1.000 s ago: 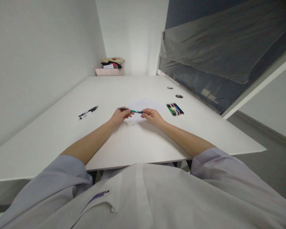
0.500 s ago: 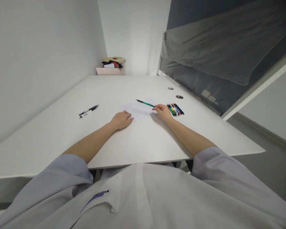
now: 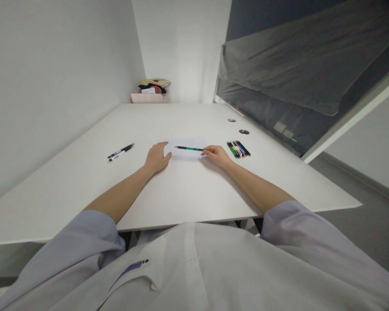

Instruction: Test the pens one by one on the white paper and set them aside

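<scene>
Between the fingertips of my right hand [image 3: 216, 155] is the right end of a green and black pen [image 3: 189, 148]. The pen points left, almost level, over a sheet of white paper [image 3: 184, 157]. At the paper's left edge, my left hand [image 3: 157, 157] rests with thumb and fingers apart and holds nothing. Just right of my right hand lies a row of several coloured pens [image 3: 239, 149], side by side.
On the left of the white table [image 3: 181, 194] lie a black pen [image 3: 121, 150] and a white pen [image 3: 116, 156]. Two round metal discs [image 3: 244, 132] sit near the dark panel [image 3: 278, 86] at right. A box with cloth [image 3: 151, 96] stands at the far end.
The pen has swung from a slant to nearly level and moved left and nearer me with my right hand. My left hand has shifted left, its fingers spreading wider.
</scene>
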Motion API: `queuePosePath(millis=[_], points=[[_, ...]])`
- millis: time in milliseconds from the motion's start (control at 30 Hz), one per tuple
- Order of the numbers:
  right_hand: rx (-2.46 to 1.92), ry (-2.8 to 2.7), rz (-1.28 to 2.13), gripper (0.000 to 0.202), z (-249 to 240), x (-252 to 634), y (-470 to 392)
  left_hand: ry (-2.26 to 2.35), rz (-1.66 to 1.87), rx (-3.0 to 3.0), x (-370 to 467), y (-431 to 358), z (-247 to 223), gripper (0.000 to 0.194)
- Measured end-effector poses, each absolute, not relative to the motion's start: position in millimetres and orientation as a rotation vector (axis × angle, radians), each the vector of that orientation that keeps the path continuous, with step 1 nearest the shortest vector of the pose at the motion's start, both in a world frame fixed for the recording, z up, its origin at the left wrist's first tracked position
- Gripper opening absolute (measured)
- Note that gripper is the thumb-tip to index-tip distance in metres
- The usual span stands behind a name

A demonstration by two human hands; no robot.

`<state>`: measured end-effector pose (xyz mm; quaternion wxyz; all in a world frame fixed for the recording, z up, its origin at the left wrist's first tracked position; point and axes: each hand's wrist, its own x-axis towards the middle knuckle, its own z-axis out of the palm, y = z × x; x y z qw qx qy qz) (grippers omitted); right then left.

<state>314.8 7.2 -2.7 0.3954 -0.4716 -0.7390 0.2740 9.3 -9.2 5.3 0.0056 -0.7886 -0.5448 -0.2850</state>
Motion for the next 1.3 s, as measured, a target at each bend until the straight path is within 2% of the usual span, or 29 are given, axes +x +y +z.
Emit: queuePosePath(millis=[200,333,467,1033,1300], points=[[-1.162,-1.905,0.749,0.032,-1.5,308.5,2.5,-1.671,-1.146,-2.645,20.8,-15.7,9.2,0.032],[-1.166,-1.892,0.76,0.031,-5.1,306.5,4.5,-1.803,-1.342,-2.655,21.4,-12.3,7.3,0.026],[-1.197,-1.849,0.719,0.031,-7.3,304.5,5.6,-1.886,-1.455,-2.663,21.0,-8.2,3.2,0.024],[-1.178,-1.861,0.913,0.029,-0.7,291.6,-8.5,-1.936,-1.386,-2.544,16.9,-4.2,-3.2,0.019],[-1.173,-1.737,0.843,0.024,0.4,296.7,-0.1,-1.79,-1.603,-2.524,20.8,-7.6,-0.7,0.02]])
